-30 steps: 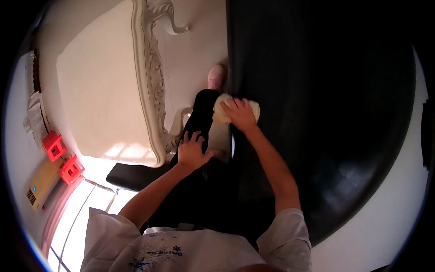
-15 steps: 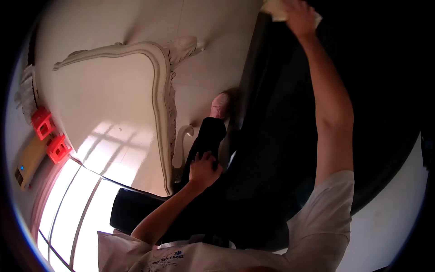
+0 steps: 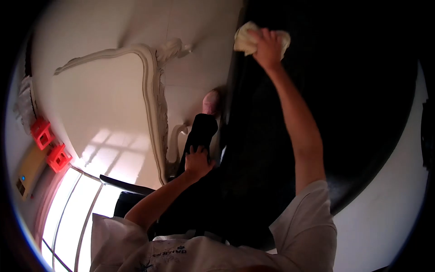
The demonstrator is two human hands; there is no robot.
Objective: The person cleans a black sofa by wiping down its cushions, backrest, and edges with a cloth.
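Right grip (image 3: 268, 49) clutching cream cloth (image 3: 245, 40), black surface (image 3: 260, 122) stretching beneath, left grip (image 3: 198, 164) resting splayed on a leg (image 3: 202, 129), pale table (image 3: 104, 99) standing leftward.

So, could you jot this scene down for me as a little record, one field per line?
Right hand: closed on a pale cloth, arm stretched forward
Under the cloth: large black surface, perhaps a sofa; firm contact is hard to tell
Left hand: empty, fingers spread on the black trouser leg
Foot: in something pink, on the pale floor
Beside the leg: white table with a carved edge
Picture's left side: two red stools
Light: bright window, glare on the table
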